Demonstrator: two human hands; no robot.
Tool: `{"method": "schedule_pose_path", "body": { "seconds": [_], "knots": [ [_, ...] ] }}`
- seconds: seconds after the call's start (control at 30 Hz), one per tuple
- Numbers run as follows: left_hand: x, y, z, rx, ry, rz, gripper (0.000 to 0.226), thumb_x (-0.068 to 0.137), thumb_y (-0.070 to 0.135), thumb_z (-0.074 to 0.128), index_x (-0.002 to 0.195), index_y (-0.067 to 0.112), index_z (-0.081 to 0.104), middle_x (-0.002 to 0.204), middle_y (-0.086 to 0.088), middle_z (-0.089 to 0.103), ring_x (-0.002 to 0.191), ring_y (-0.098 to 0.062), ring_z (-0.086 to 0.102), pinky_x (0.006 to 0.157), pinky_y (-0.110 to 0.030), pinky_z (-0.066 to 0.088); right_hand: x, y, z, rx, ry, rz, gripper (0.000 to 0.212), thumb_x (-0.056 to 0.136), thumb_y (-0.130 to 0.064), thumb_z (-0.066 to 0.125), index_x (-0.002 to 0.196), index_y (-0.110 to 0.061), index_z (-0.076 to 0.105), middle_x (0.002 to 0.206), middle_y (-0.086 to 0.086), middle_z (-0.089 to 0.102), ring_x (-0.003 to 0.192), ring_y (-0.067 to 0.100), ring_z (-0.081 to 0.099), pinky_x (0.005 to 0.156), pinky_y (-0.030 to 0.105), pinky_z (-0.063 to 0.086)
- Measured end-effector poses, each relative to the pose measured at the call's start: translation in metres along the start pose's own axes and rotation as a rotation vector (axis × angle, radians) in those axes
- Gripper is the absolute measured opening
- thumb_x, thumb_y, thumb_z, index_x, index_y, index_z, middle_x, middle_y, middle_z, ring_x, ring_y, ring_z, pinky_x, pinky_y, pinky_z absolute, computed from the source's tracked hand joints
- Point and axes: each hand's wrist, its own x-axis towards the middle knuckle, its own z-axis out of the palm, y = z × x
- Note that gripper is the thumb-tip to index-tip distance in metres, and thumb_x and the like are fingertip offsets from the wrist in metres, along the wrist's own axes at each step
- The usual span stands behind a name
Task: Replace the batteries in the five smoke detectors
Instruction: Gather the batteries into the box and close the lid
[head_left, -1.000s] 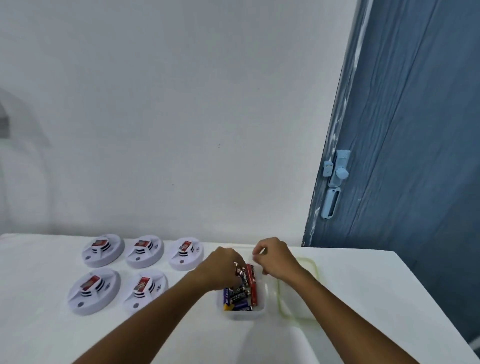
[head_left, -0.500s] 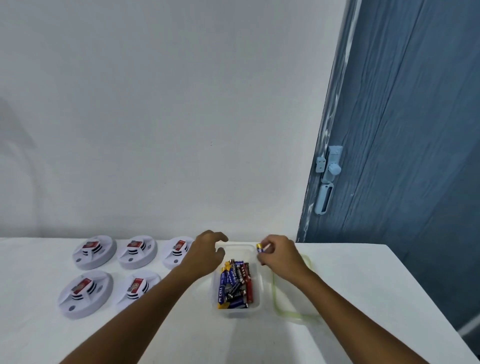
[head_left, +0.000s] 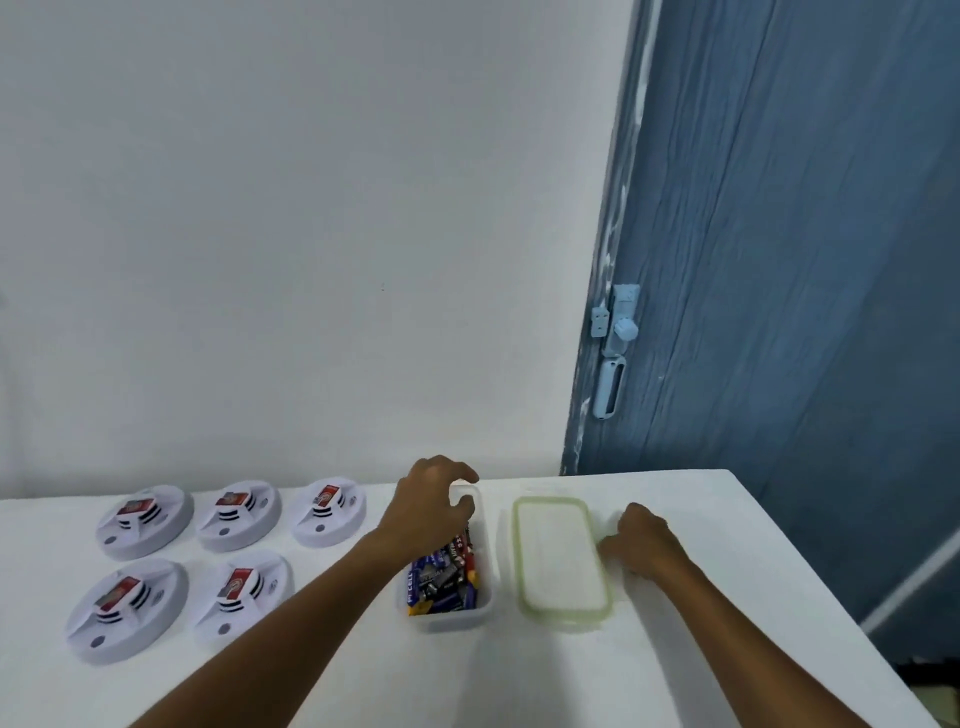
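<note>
5 smoke detectors (head_left: 235, 592) lie at 9 o'clock on white table (head_left: 675, 675), each with red battery on top. Clear container (head_left: 485, 613) of batteries (head_left: 441, 577) at centre. Left hand (head_left: 431, 506) above container, fingers curled, no object seen in it. Green-rimmed lid (head_left: 561, 556) at 3 o'clock of container. Right hand (head_left: 641, 543) beside lid, fingers curled under; grasp cannot tell.

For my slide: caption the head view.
Left hand over the battery box, right hand beside its lid, five detectors waiting.
</note>
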Motion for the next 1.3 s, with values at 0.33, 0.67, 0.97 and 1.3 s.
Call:
{"method": "schedule_pose_path", "body": {
  "seconds": [0.33,0.67,0.97,1.3],
  "knots": [
    [0.006,0.106,0.019,-0.911,-0.444,-0.431,0.036,0.095,0.046,0.05,0.119,0.02,0.055,0.117,-0.009,0.057,0.095,-0.024,0.056,0.079,-0.041,0.055,-0.044,-0.028,-0.041,0.738,0.266,-0.203,0.013,0.08,-0.01,0.071,0.072,-0.004,0.063,0.067,0.003,0.062,0.059,0.018,0.056,0.051,0.023,0.045],
    [-0.003,0.069,-0.024,-1.433,-0.06,-0.442,0.02,0.096,0.004,0.046,0.115,0.008,0.05,0.112,-0.018,0.068,0.092,-0.038,0.069,0.069,-0.044,0.057,-0.079,-0.07,-0.032,0.6,0.491,-0.682,0.017,0.091,-0.002,0.057,0.1,-0.009,0.069,0.112,0.002,0.065,0.106,0.017,0.059,0.089,0.018,0.043],
    [-0.041,-0.017,-0.058,-1.162,-0.082,-0.532,0.009,0.096,0.002,0.05,0.092,-0.001,0.057,0.077,-0.017,0.061,0.066,-0.026,0.063,0.061,-0.035,0.057,-0.065,-0.083,0.012,0.889,-0.27,-0.298,0.024,0.084,-0.009,0.071,0.101,0.002,0.058,0.057,0.01,0.058,0.047,0.019,0.051,0.05,0.029,0.051],
    [-0.047,-0.053,-0.03,-0.654,-0.007,-0.669,0.021,0.085,0.013,0.071,0.08,0.005,0.052,0.06,-0.004,0.041,0.043,-0.012,0.038,0.041,-0.017,0.035,-0.066,-0.077,0.045,0.807,-0.269,-0.221,0.022,0.08,-0.004,0.073,0.088,-0.004,0.053,0.054,0.014,0.058,0.038,0.02,0.048,0.047,0.031,0.051]
  ]
}}
